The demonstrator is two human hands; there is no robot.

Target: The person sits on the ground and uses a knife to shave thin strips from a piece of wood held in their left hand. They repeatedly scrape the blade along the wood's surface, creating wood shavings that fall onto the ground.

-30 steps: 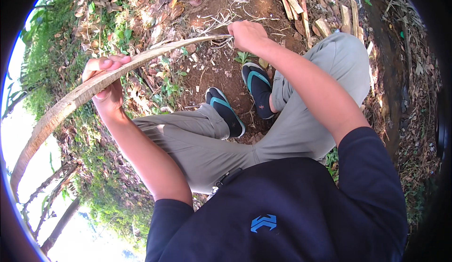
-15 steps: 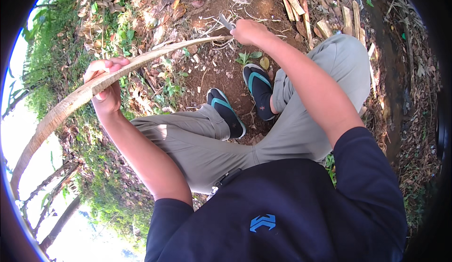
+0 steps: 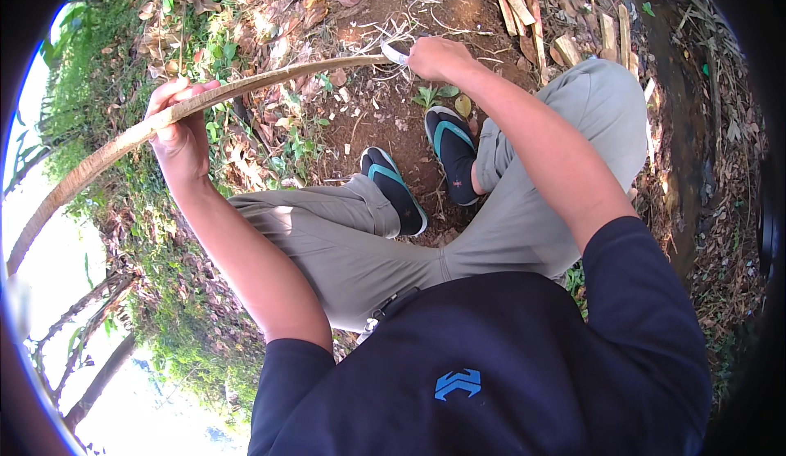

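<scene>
A long, curved strip of bamboo runs from the lower left edge up to the middle top. My left hand is closed around it partway along. My right hand is at the strip's far end, closed on a knife whose pale blade rests against the strip's tip. I am sitting with grey trousers and dark sandals with teal straps on bare brown soil.
Split bamboo pieces lie in a pile at the top right. Dry leaves and small green plants cover the ground to the left. Thin shavings lie near the blade. Tree trunks show at the lower left.
My right hand with the knife has shifted slightly along the strip's end, and the blade shows more. My left hand keeps its hold in about the same place.
</scene>
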